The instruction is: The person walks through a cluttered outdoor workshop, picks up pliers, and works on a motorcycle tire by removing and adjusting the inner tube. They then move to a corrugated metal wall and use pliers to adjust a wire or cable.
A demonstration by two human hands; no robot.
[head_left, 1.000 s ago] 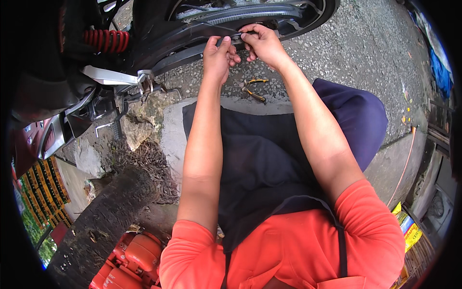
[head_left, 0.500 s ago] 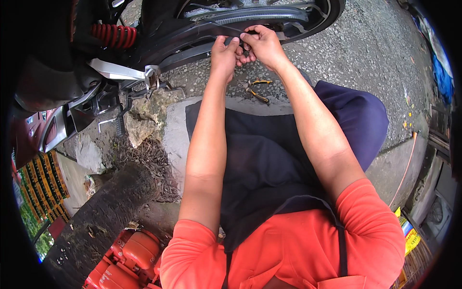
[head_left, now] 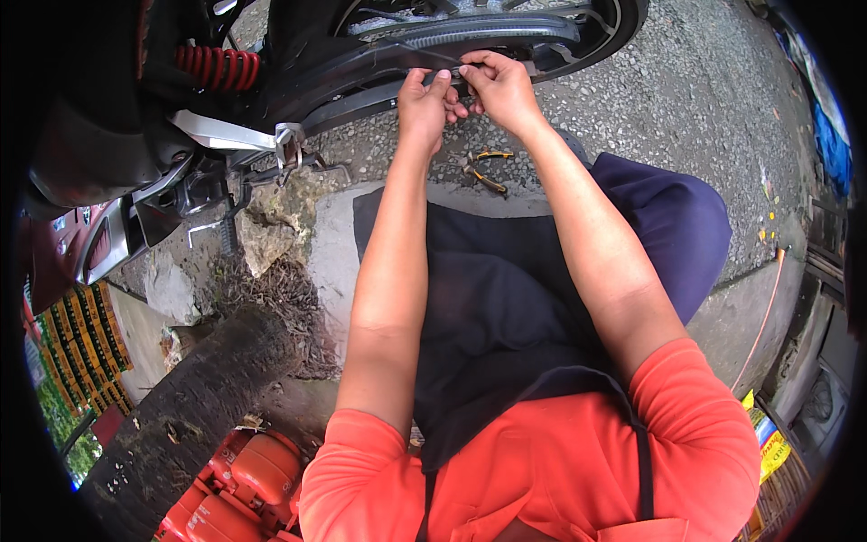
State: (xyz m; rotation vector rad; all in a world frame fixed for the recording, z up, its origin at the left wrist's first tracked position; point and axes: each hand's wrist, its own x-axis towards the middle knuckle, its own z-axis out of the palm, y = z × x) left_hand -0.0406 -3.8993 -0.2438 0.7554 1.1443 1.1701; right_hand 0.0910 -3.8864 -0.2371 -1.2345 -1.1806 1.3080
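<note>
- Your left hand [head_left: 422,108] is raised near the motorcycle's dark swingarm [head_left: 330,79], thumb and forefinger close together at the tips.
- Your right hand [head_left: 504,90] is just beside it, thumb bent in toward the forefinger; whether either hand clamps anything (any part there is too small to make out) I cannot tell.
- The swingarm lies just beyond your fingers, alongside the rear wheel [head_left: 623,34].
- Pliers [head_left: 489,182] with yellow-and-black handles rest on the gravel [head_left: 695,108], between your forearms.
</note>
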